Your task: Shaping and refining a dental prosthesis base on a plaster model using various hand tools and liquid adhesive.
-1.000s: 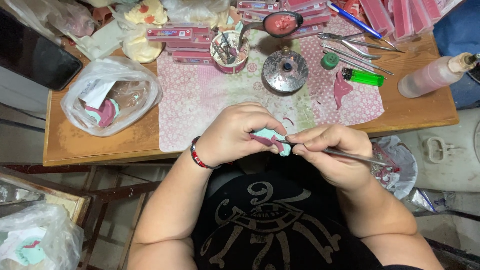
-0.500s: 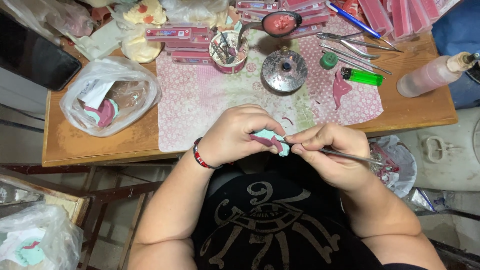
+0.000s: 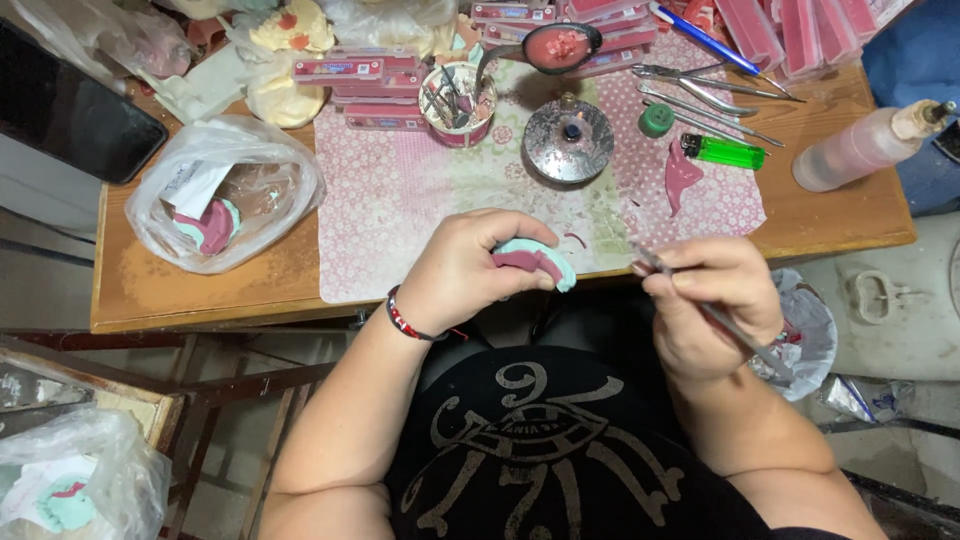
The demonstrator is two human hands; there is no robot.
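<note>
My left hand grips a small curved piece, pale teal outside and pink-red inside, at the near edge of the wooden table. A red bead bracelet circles that wrist. My right hand pinches a thin metal tool like a pen. The tool's tip points up-left and stands a short gap to the right of the piece, not touching it.
A pink patterned mat covers the table's middle. On it stand a round metal burner, a cup of tools, a green lighter, tweezers and a spoon of pink wax. A plastic bag lies left, a bottle right.
My right hand has drawn the tool away to the right, opening a gap from the piece. My left hand keeps its hold on the piece.
</note>
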